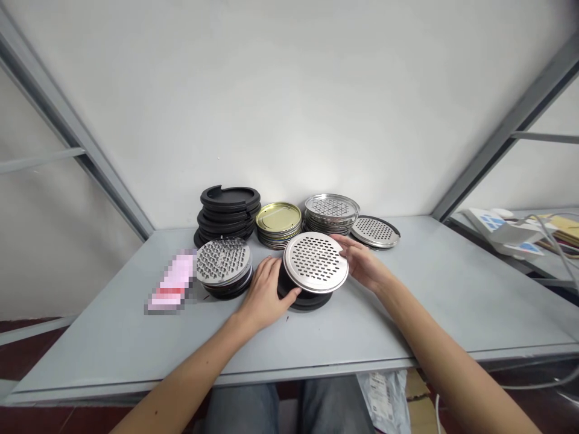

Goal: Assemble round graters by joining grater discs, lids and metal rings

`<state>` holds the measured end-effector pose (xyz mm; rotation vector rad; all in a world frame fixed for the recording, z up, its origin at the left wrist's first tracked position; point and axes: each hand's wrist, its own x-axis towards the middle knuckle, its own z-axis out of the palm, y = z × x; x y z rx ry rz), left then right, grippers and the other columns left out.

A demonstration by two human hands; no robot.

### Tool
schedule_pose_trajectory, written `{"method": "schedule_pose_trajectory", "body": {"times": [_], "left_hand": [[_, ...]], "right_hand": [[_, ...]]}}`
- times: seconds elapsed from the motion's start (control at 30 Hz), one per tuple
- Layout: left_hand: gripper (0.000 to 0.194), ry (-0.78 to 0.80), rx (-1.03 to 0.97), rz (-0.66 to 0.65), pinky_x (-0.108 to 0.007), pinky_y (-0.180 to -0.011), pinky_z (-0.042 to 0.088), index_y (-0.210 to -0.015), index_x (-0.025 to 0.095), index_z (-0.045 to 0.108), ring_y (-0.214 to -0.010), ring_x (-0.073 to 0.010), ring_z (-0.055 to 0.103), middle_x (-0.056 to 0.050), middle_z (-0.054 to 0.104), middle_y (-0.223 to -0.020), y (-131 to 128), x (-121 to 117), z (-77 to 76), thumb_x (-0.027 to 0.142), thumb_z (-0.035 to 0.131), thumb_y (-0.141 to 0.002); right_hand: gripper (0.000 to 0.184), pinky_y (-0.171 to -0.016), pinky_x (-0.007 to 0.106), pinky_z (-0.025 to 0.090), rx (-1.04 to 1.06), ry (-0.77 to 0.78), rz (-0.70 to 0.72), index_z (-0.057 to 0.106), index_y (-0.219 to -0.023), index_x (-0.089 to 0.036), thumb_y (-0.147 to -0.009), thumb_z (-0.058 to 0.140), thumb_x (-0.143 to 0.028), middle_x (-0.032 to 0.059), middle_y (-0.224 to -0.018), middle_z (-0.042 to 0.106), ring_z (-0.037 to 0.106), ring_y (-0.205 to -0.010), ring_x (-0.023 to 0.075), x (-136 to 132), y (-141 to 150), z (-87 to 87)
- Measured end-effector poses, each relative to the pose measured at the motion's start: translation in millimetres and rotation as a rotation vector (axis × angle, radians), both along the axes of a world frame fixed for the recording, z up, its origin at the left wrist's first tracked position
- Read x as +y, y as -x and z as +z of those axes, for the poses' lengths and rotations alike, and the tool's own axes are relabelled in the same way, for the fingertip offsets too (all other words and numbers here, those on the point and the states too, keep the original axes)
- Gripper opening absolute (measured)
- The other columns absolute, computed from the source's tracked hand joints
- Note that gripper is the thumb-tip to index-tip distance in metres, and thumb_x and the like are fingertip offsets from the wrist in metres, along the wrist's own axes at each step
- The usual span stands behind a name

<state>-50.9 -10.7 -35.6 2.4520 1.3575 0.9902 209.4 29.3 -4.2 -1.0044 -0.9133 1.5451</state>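
My right hand (365, 265) grips the right edge of a round perforated metal disc (315, 261) with slotted holes, which is tilted toward me. Beneath it is a black round base (310, 303), partly hidden by the disc. My left hand (266, 295) curls around the base's left side, its thumb at the front near the disc's lower edge. Left of that hand is a small stack topped by a metal grater disc (224, 262) with raised teeth, with black rims below.
Along the wall stand a stack of black round holders (229, 212), gold-coloured lids (278, 217), perforated silver discs (332, 207) and a flat disc in a partial black rim (376, 231). A blurred pink item (174, 280) lies left on the grey table (122, 337). Papers (502, 232) are at right.
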Motion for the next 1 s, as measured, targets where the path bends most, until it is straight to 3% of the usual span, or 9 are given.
{"method": "schedule_pose_trajectory", "body": {"times": [0.13, 0.23, 0.47, 0.57, 0.8, 0.9, 1.0], "left_hand": [[0.040, 0.009, -0.021, 0.000, -0.049, -0.106, 0.037, -0.127, 0.014, 0.045, -0.127, -0.0287, 0.040, -0.016, 0.049, -0.128, -0.1, 2.4, -0.8, 0.021, 0.048, -0.088], [0.034, -0.059, -0.074, -0.002, -0.044, -0.104, 0.039, -0.117, 0.015, 0.053, -0.121, -0.0239, 0.046, -0.013, 0.055, -0.120, -0.8, 2.9, 2.7, 0.007, 0.037, -0.088], [0.013, -0.054, -0.035, 0.011, -0.043, -0.093, 0.046, -0.092, 0.018, 0.062, -0.103, -0.0237, 0.055, -0.006, 0.065, -0.097, -4.1, -2.7, 10.2, 0.015, 0.053, -0.083], [0.018, -0.014, -0.019, 0.001, -0.046, -0.094, 0.046, -0.087, 0.019, 0.064, -0.104, -0.0244, 0.056, -0.005, 0.066, -0.095, -3.1, -1.3, 9.1, 0.009, 0.053, -0.078], [0.050, 0.064, -0.156, -0.088, -0.042, -0.099, 0.047, -0.092, 0.020, 0.064, -0.115, -0.0208, 0.056, -0.005, 0.063, -0.113, 3.2, 6.7, 3.5, -0.010, 0.036, -0.064], [0.047, -0.003, -0.175, -0.081, -0.041, -0.100, 0.046, -0.095, 0.020, 0.063, -0.117, -0.0204, 0.054, -0.005, 0.063, -0.112, 4.1, 7.7, 4.3, -0.009, 0.036, -0.070], [0.031, -0.114, -0.170, 0.008, -0.039, -0.092, 0.049, -0.100, 0.020, 0.062, -0.104, -0.0201, 0.058, -0.006, 0.063, -0.103, 4.2, 8.0, 6.9, 0.003, 0.043, -0.083]], "right_hand": [[0.044, -0.063, 0.025, 0.050, 0.028, -0.010, 0.001, 0.063, -0.107, -0.023, -0.065, 0.059, -0.011, 0.0020, -0.100, 0.069, 0.063, -0.073, 0.0137, -2.4, 0.8, 3.5], [0.044, -0.064, 0.026, 0.051, 0.042, -0.014, -0.029, 0.063, -0.106, -0.022, -0.064, 0.058, -0.012, 0.0020, -0.098, 0.069, 0.063, -0.075, 0.0157, -3.6, 1.0, 7.4], [0.043, -0.074, 0.036, 0.054, 0.073, 0.117, -0.125, 0.061, -0.101, -0.020, -0.060, 0.053, -0.012, 0.0051, -0.094, 0.070, 0.067, -0.084, 0.0237, -1.6, 1.6, 8.5], [0.043, -0.077, 0.040, 0.055, 0.087, 0.154, -0.133, 0.059, -0.101, -0.020, -0.059, 0.051, -0.013, 0.0070, -0.095, 0.071, 0.067, -0.088, 0.0265, -1.5, 2.4, 9.6], [0.043, -0.075, 0.044, 0.057, 0.015, 0.158, -0.160, 0.057, -0.107, -0.021, -0.064, 0.050, -0.019, 0.0083, -0.097, 0.071, 0.067, -0.092, 0.0294, -0.8, -1.2, 12.8], [0.042, -0.074, 0.042, 0.058, -0.037, 0.106, -0.223, 0.058, -0.107, -0.021, -0.065, 0.050, -0.020, 0.0074, -0.098, 0.071, 0.067, -0.091, 0.0283, 1.8, -4.6, 9.4], [0.040, -0.072, 0.038, 0.057, -0.094, 0.063, -0.271, 0.060, -0.104, -0.021, -0.065, 0.052, -0.019, 0.0056, -0.092, 0.071, 0.067, -0.087, 0.0261, 4.1, -4.7, 5.2]]}}
